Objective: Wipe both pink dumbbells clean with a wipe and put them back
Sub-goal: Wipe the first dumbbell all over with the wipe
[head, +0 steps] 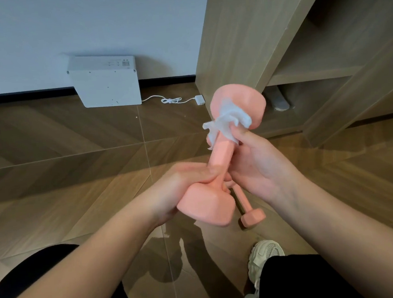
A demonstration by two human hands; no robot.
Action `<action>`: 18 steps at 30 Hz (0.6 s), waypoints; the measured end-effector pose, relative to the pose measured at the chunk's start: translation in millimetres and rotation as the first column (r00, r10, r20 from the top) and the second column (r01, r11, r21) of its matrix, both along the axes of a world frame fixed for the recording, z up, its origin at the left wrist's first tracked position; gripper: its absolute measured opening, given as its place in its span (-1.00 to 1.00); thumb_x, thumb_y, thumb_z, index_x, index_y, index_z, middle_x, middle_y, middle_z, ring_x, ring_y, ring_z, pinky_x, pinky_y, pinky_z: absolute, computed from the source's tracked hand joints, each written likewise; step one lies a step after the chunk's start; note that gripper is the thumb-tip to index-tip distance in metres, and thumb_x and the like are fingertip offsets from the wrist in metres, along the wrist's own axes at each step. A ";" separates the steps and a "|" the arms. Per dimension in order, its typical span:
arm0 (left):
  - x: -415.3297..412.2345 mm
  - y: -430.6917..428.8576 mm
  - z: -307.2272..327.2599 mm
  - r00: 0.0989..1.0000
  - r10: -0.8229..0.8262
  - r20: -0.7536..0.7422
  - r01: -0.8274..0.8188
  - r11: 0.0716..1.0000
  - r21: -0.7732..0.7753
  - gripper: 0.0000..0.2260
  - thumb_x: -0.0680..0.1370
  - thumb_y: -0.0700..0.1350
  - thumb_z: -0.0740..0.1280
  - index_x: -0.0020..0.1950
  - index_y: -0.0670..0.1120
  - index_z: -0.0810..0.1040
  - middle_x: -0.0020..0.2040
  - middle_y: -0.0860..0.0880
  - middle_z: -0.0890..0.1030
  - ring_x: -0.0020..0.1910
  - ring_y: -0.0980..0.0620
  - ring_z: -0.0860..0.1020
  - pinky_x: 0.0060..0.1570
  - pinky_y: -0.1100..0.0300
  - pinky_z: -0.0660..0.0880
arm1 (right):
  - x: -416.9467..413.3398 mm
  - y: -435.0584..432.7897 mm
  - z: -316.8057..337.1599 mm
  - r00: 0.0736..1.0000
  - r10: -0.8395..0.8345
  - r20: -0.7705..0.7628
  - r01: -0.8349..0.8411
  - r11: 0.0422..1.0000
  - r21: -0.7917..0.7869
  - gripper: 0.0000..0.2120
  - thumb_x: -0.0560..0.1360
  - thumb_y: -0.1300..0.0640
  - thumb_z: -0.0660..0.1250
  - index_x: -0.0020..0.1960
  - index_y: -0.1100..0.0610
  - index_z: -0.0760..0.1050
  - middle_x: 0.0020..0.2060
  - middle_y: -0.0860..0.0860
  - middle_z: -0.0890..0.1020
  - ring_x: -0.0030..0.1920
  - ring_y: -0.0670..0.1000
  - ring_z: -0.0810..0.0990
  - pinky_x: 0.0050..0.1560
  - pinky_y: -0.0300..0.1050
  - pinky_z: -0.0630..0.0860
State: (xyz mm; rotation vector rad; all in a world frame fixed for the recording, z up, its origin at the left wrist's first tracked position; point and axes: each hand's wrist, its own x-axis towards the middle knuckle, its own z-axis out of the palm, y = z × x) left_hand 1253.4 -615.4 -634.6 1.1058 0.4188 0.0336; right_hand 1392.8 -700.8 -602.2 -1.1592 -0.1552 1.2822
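I hold one pink dumbbell (222, 153) up in the air, tilted, with its far head toward the cabinet. My left hand (184, 185) grips the handle just above the near head. My right hand (258, 164) pinches a white wipe (226, 121) around the handle right below the far head. The second pink dumbbell (249, 212) lies on the wooden floor under my hands, mostly hidden by the held one.
A wooden cabinet (240, 38) with open shelves stands at the right. A white box (106, 83) leans on the wall, with a white cable and plug (198, 100) on the floor. My light shoe (264, 259) and dark trouser legs are at the bottom.
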 end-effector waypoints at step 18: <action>-10.3 -13.3 -14.9 0.995 0.069 0.077 -0.014 0.827 -0.562 -0.55 0.39 0.08 0.51 0.22 -0.08 0.62 0.14 -0.25 0.64 0.18 -0.25 0.59 0.11 -0.21 0.55 | 11.0 3.8 5.3 0.926 -0.377 0.037 0.377 0.926 0.000 -0.79 0.61 0.08 0.26 0.21 0.09 0.52 -0.14 0.00 0.74 -0.09 -0.05 0.69 0.26 0.07 0.42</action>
